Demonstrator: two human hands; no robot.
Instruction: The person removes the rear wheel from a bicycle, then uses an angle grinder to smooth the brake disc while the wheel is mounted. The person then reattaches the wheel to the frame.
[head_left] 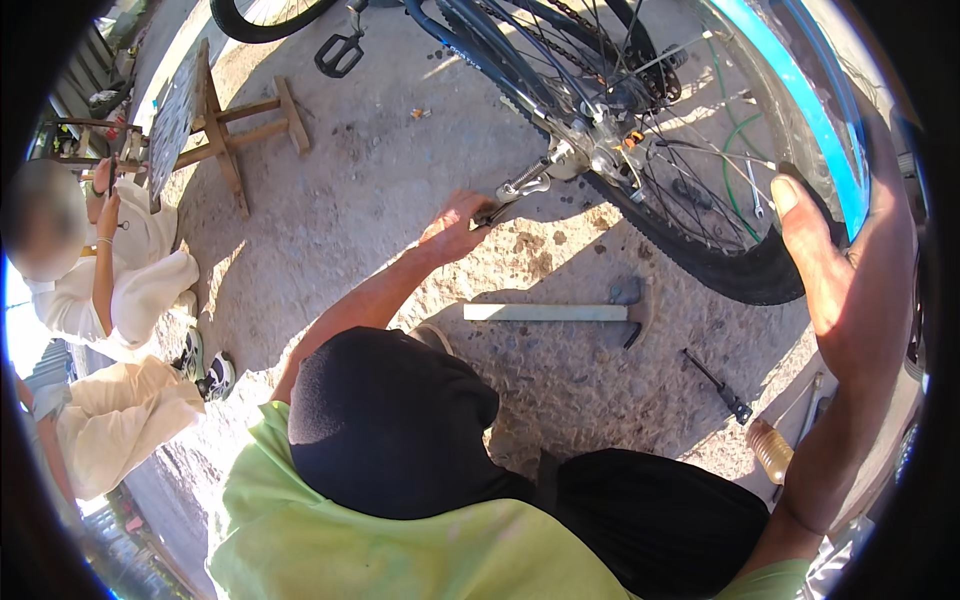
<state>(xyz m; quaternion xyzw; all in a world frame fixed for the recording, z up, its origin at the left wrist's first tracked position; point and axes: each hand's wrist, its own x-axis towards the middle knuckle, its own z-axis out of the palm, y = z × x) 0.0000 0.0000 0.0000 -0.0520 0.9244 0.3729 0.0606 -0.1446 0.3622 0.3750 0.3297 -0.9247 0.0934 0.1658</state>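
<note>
My left hand [458, 228] is closed round the handle of silver locking pliers [522, 184], whose jaws meet the hub [580, 150] of a bicycle wheel. The bicycle lies or stands tilted, with its black tyre [720, 270] close to the ground. On the right, my right hand [825, 255] grips the wheel's outer edge with the thumb on top, beside a bright blue curved band [800, 80]. Its other fingers are hidden. A hammer [560, 312] with a pale handle lies on the ground below the wheel. My dark-clad knees [385, 430] show in front.
A thin black-handled tool [718, 385] and a ribbed amber bottle [768, 450] lie at the right. A small silver wrench [753, 190] shows behind the spokes. Two people [110, 270] sit or stand at the left near a wooden stand [225, 140]. A pedal [338, 55] hangs at the top.
</note>
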